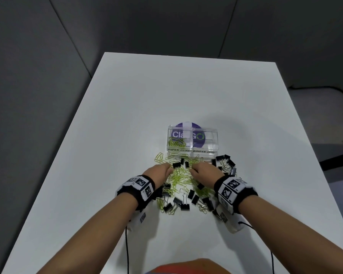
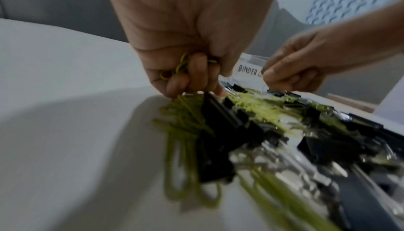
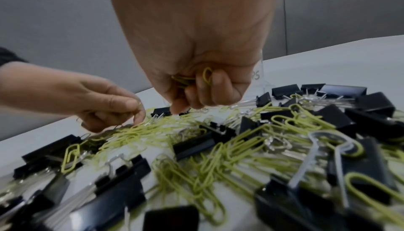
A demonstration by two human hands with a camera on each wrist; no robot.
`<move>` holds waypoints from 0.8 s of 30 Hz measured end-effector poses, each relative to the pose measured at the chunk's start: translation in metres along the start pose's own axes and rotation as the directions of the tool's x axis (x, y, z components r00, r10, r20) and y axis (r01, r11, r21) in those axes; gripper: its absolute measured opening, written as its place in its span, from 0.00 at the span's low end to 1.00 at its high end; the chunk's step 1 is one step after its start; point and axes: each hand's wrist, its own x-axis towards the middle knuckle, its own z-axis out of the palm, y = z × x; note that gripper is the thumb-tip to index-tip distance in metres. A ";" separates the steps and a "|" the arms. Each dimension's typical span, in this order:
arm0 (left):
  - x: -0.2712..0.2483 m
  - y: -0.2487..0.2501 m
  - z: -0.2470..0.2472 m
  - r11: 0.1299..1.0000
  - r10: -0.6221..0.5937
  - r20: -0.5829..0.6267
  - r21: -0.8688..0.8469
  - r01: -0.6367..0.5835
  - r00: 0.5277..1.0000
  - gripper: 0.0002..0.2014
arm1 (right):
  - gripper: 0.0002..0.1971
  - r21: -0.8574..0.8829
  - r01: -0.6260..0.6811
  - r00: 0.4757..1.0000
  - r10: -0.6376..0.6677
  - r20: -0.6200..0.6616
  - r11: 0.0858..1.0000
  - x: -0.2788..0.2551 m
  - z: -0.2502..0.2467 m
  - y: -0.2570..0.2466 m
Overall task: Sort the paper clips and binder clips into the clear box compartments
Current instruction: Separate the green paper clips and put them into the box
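A clear box (image 1: pixel 193 153) with labels "PAPER CLIPS" and "BINDER CLIPS" stands on the white table; several green paper clips (image 1: pixel 176 142) lie in its left compartment. In front of it spreads a mixed pile of green paper clips (image 1: pixel 179 178) and black binder clips (image 1: pixel 226 161). My left hand (image 1: pixel 162 170) is curled round a bunch of green paper clips (image 2: pixel 181 67), its fingertips down in the pile. My right hand (image 1: pixel 202 170) also holds green paper clips (image 3: pixel 196 79) in its curled fingers and reaches into the pile beside the left hand.
The white table (image 1: pixel 186 95) stretches far beyond the box, with grey walls around it. A purple round sticker (image 1: pixel 187 135) shows through the box. Black cables (image 1: pixel 127 244) run from both wrist bands toward me.
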 end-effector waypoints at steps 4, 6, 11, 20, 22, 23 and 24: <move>-0.010 -0.009 -0.015 0.992 0.007 -0.087 0.124 0.004 0.996 0.17 | 0.13 -0.057 0.085 0.995 -0.088 -0.052 0.995 -0.002 0.006 -0.010; -0.016 -0.016 -0.022 0.981 -0.003 -0.069 0.195 0.017 0.998 0.16 | 0.16 -0.081 0.127 0.991 -0.129 -0.027 0.989 -0.001 0.010 -0.016; -0.024 -0.020 -0.019 0.971 -0.033 0.031 0.238 0.025 0.999 0.19 | 0.24 -0.258 0.292 0.956 -0.284 0.066 0.921 0.003 0.022 -0.026; -0.013 -0.008 -0.006 0.968 -0.052 0.073 0.249 0.032 0.996 0.15 | 0.10 -0.287 0.215 0.971 -0.236 -0.041 0.934 0.001 0.027 -0.013; -0.011 -0.004 -0.003 0.966 -0.047 0.085 0.257 0.024 0.995 0.15 | 0.09 -0.301 0.209 0.970 -0.236 -0.055 0.931 -0.002 0.026 -0.007; -0.010 -0.002 -0.002 0.963 -0.041 0.087 0.267 0.016 0.995 0.16 | 0.08 -0.320 0.209 0.969 -0.241 -0.062 0.924 -0.003 0.027 -0.005; -0.010 0.000 -0.001 0.959 -0.034 0.087 0.284 0.008 0.996 0.15 | 0.08 -0.338 0.207 0.968 -0.242 -0.066 0.918 -0.004 0.028 -0.003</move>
